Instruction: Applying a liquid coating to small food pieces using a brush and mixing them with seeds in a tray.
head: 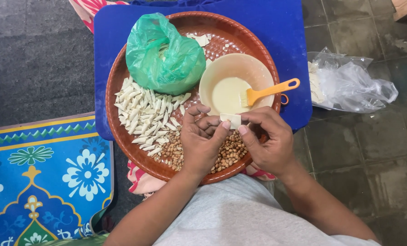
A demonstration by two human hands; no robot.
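- Small pale dough wrapper (pixel 231 120): held over the round brown plastic tray (pixel 121 77), at its 5 o'clock.
- Left hand (pixel 202 142) and right hand (pixel 266 140): both pinch the wrapper.
- Handling judgement: light, soft, tearable; grip edges gently.

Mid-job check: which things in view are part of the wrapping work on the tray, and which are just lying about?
In use: left hand and right hand pinching a small pale wrapper piece; peanuts; rolled pieces; cream bowl with orange brush; brown tray; green bag.

Lying about: clear plastic bag on the floor; patterned blue mat.
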